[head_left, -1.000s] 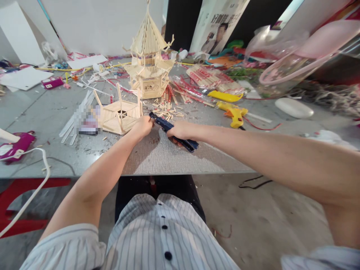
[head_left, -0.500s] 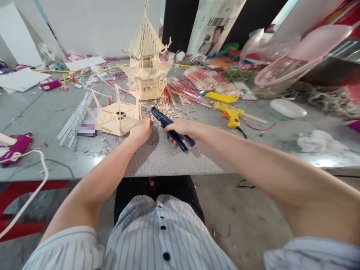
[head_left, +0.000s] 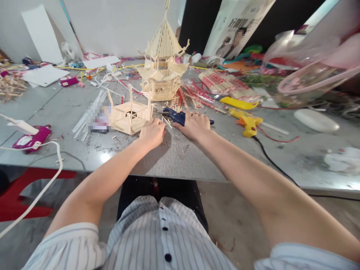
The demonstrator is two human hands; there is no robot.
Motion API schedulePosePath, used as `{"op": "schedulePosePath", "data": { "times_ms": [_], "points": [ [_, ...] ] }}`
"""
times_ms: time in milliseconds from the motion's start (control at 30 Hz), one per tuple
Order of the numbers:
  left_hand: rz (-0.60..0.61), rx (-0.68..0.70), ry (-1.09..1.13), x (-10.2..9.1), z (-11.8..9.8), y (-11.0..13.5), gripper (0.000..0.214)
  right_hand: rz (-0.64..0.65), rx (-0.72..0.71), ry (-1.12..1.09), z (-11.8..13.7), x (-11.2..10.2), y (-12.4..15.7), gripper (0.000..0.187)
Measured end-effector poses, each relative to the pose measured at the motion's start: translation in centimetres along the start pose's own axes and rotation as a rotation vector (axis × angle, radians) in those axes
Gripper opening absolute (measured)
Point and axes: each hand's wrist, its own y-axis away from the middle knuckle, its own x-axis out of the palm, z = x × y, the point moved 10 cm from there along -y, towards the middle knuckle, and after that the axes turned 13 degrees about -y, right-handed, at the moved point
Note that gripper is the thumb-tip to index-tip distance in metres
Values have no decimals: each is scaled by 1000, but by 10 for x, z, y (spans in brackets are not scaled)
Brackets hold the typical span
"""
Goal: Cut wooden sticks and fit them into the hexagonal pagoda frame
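My left hand (head_left: 153, 133) rests on the table with its fingers curled; what they hold, if anything, is hidden. It is right beside a low hexagonal frame of wooden sticks (head_left: 123, 119) with short uprights. My right hand (head_left: 196, 125) lies palm down around blue-handled pliers (head_left: 179, 117), whose dark jaws point left. The tool is low at the tabletop. A few loose short sticks (head_left: 167, 122) lie between my hands. Behind them stands a tiered pagoda model (head_left: 162, 77) built of pale sticks with a pointed roof.
A yellow glue gun (head_left: 247, 122) and a yellow utility knife (head_left: 239, 103) lie to the right. Bagged sticks (head_left: 221, 82) are behind them, a white oval object (head_left: 316, 120) further right. Clear strips (head_left: 90, 114) lie left. A purple power strip (head_left: 32, 138) trails a white cord.
My right hand has turned palm down and lowered the pliers, which now lie flatter. My left hand stays beside the hexagonal frame. The whole view has shifted, with things appearing further right.
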Motion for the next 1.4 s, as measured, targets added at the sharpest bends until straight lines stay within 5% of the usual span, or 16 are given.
{"op": "schedulePosePath", "data": {
  "times_ms": [167, 300, 367, 467, 633, 1100, 1400],
  "points": [
    [-120, 56, 117, -42, 8, 24, 26, 13, 17, 19, -2, 6, 1, 79],
    [-388, -176, 164, -71, 58, 67, 22, -2, -11, 16, -4, 8, -2, 79],
    [-403, -363, 186, -62, 90, 86, 22, -7, -13, 14, -6, 10, -3, 78],
    [-189, -517, 211, -27, 118, 94, 41, -15, -22, 23, -8, 10, -3, 77],
    [96, -413, 206, 6, 110, 72, 26, -30, -32, 29, -12, 7, -1, 78],
    [92, -342, 176, 11, 83, -1, 27, -43, -43, 15, -17, 0, 2, 72],
    [57, -392, 177, 17, 87, -34, 30, -43, -46, 25, -16, -1, 2, 73]
  ]
}}
